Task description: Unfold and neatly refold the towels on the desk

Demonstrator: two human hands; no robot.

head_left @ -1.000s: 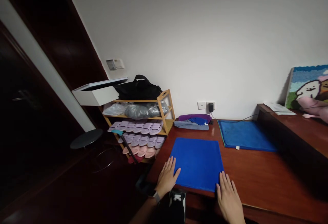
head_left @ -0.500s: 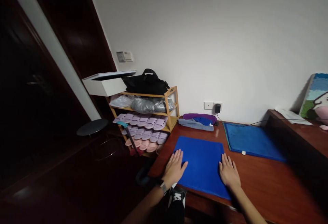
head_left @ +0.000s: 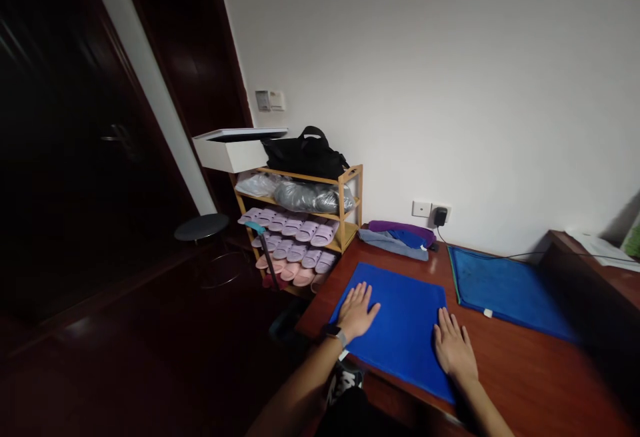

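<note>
A bright blue cloth (head_left: 403, 320), a flat rectangle, lies on the reddish-brown wooden desk (head_left: 520, 370) by its front edge. My left hand (head_left: 357, 312) rests palm down on the cloth's left side, fingers stretched out, a watch on the wrist. Along the right edge of the cloth lies my right hand (head_left: 455, 345), flat with its fingers extended, partly over the desk. Neither hand grips anything. Farther right on the desk is a second blue cloth (head_left: 510, 290) with a green edge and a white tag.
Purple, blue and grey cloths (head_left: 397, 238) lie folded against the wall. A charger (head_left: 441, 217) sits in the wall socket, its cable crossing the desk. To the left stand a wooden shoe rack (head_left: 350, 224) with slippers (head_left: 295, 224), a black bag (head_left: 307, 156) and a round stool (head_left: 202, 226).
The view has turned left, so the scene shifts right. My left hand has slid farther up onto the blue cloth. My right hand has moved up along the cloth's right edge.
</note>
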